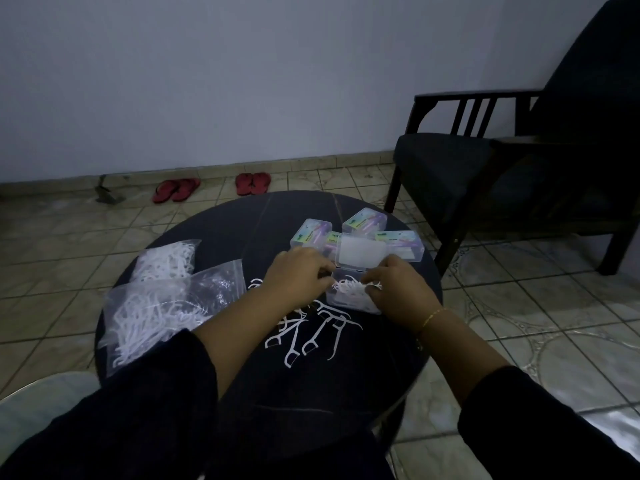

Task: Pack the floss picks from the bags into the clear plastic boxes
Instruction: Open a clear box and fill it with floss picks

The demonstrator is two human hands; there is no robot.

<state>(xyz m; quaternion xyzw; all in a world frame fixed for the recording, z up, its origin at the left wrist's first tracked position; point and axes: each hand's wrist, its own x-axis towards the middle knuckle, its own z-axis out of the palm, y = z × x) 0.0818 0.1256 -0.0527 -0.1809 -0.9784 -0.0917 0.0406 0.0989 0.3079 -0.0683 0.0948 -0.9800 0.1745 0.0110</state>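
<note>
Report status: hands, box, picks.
Both hands at open box: left hand, right hand pinching picks into it. Loose picks on table. Nothing blocking.

Two bags of floss picks [156, 299] lie along the surface's [214, 223] left edge, one behind the other. Mid-surface sits the open box [349, 292], picks inside, lid [362, 255] tipped back. Left hand [298, 271] at its left side, right hand [394, 289] at its right. Closed boxes [367, 220] cluster behind toward the far edge; loose picks [311, 334] lie in front.

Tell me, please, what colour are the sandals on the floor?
Red; the sandals show best in the head view.
</note>
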